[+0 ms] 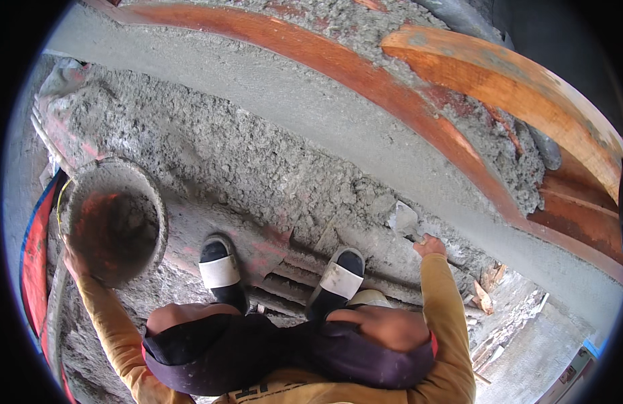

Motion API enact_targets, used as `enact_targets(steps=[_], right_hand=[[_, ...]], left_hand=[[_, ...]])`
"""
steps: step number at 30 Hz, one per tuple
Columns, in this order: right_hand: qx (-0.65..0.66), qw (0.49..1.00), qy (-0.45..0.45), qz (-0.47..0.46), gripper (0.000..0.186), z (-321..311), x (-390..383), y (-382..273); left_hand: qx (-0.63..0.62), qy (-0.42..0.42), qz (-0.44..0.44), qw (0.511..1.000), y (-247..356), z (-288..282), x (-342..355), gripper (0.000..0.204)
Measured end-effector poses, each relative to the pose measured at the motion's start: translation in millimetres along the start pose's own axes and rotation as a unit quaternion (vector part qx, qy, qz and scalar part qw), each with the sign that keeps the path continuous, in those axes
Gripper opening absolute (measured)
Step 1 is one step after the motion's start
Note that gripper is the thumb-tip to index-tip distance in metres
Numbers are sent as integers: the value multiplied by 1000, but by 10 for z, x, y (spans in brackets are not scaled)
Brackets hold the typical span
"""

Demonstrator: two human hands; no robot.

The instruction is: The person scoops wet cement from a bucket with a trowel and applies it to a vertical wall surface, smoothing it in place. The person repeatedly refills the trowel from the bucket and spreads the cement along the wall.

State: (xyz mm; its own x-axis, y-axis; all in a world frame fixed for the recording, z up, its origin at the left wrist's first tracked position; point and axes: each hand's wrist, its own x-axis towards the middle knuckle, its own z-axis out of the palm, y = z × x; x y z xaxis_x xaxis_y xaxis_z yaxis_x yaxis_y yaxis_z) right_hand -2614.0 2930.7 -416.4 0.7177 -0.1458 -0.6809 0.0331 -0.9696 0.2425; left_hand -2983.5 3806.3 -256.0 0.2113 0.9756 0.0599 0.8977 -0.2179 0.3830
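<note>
My left hand (72, 261) grips the near left side of a cement-crusted bucket (162, 202). Part of this hand is hidden against the bucket's wall. The bucket's mouth faces up toward me, and its dark inside has a reddish patch with grey residue on the walls. In my right hand (431, 246) is the handle of a trowel (403, 219). The trowel's mortar-smeared blade points away and to the left, at the edge of the wet grey mortar (237, 148) heaped in front of my feet.
A grey rendered ledge (311, 131) crosses diagonally beyond the mortar, bordered by a reddish wooden board (365, 71). At the upper right a curved wooden plank (500, 77) juts out. My sandalled feet stand by slatted boards (291, 289). Red sheeting (37, 262) lies at the left.
</note>
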Motion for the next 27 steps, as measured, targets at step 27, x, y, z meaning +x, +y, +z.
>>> enact_targets(steps=[27], right_hand=[[58, 979, 76, -178, 40, -892, -710, -1096]], left_hand=[[-93, -23, 7, 995, 589, -180, -461, 62]])
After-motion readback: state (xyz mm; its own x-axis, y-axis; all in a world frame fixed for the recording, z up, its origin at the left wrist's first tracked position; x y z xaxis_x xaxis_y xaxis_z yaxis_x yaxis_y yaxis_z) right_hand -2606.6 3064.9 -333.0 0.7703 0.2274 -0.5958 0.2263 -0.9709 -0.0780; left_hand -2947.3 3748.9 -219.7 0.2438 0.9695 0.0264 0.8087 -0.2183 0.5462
